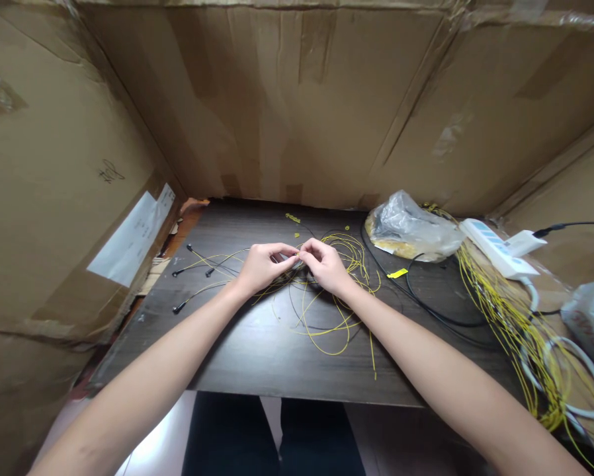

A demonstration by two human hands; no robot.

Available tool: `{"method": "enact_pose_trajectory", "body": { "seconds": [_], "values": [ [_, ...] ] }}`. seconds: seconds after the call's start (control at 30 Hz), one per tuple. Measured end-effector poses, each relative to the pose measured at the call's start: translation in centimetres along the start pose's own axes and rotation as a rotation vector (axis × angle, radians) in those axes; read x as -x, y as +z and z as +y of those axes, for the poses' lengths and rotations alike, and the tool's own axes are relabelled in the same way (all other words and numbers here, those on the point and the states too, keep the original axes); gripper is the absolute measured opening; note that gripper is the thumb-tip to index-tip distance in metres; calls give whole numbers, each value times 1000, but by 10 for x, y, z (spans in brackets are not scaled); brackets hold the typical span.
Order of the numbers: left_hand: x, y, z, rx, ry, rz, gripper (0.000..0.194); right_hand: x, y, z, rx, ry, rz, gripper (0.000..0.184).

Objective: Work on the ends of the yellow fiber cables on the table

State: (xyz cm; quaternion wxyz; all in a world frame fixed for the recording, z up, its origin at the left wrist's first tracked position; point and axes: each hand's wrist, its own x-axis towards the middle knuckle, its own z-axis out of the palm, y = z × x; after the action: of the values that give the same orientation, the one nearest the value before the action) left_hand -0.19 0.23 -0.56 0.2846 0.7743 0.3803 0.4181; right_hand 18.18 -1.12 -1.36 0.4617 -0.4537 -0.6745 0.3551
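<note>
Fingers of both hands (298, 256) pinched together, yellow wires (349, 264) beneath.

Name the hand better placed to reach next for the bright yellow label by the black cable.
Right, probably: the right hand is nearer the label, and the left hand would have to cross it. Both seem busy pinching something too small to make out.

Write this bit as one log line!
left hand: pinching | right hand: pinching | grip contents: too small to tell | nearby: yellow wires | farther right: power strip
</note>
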Motion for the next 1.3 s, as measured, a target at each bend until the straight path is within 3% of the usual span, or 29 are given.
{"method": "enact_pose_trajectory", "body": {
  "seconds": [0.17,0.4,0.63,0.97,1.3],
  "values": [
    [1,1,2,-2,48,10,17,1,-1,-1,58,-34,9,43],
    [-1,1,-2,-2,8,4,16,1,-1,-2,14,-7,7,20],
    [-1,3,-1,-9,35,-6,17,1,-2,-3,62,-21,17,37],
    [-2,1,-2,-14,24,3,18,0,-2,-1,20,-5,-16,23],
    [-3,-2,-3,-10,66,68,19,-1,-3,1,-123,56,-51,22]
  ]
}}
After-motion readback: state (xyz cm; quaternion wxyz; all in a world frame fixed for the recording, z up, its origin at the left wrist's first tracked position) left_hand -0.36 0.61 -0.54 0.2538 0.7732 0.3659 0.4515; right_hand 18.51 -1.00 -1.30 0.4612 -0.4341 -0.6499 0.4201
